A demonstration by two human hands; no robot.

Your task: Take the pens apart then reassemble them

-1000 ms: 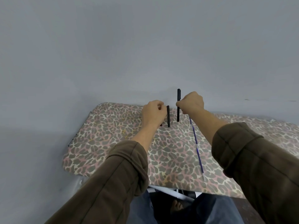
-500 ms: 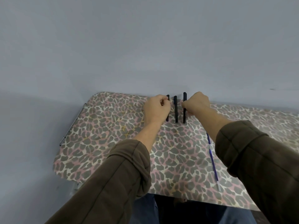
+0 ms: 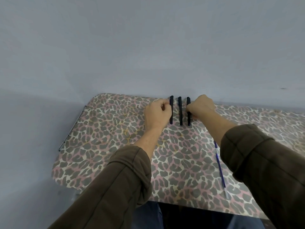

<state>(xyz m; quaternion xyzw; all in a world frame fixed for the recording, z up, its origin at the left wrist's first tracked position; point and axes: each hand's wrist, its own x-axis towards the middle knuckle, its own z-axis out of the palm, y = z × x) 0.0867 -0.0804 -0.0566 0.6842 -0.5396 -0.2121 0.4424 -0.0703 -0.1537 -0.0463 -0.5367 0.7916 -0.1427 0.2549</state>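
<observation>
Leopard-print table (image 3: 115,146): my left hand (image 3: 157,114) and right hand (image 3: 200,105) each pinch a pen barrel (image 3: 171,119), aligning three, probably for sorting.

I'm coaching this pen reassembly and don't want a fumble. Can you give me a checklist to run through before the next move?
1. Three slim black plastic pens lie parallel on the leopard-print tablecloth, left pen, middle pen, right pen: ok.
2. Right hand grips the right pen: ok.
3. Left hand has a firm hold on the left pen: cannot tell; its curled fingers sit against it.
4. Middle pen is free of both hands: ok.
5. Thin blue refill lies ready on the cloth beside the right arm: ok.
6. Refills are inside the pens: cannot tell.
</observation>
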